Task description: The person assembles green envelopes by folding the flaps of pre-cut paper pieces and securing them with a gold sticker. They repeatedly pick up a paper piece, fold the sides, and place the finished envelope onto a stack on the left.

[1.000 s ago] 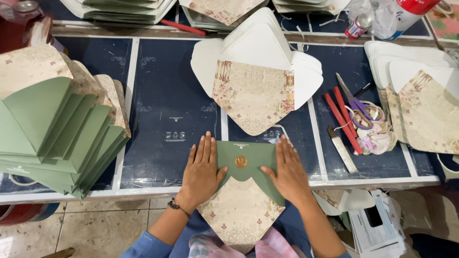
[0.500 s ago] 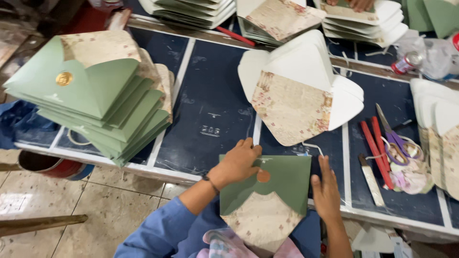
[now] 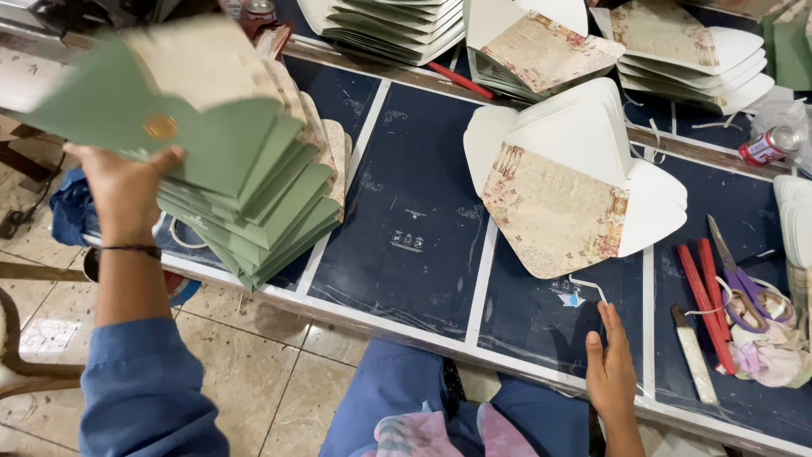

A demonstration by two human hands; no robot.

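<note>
One green envelope [image 3: 161,110], now lifted leftward.

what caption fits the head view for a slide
Left hand holds a sealed green envelope over the green stack; right hand rests on the dark table.

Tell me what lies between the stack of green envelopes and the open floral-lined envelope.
In the head view, only bare dark blue mat lies between the green stack and the open floral-lined envelope.

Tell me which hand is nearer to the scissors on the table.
Right. The right hand rests flat on the table edge, just left of the scissors, past the red sticks. The left hand is far off at the green envelope stack.
</note>
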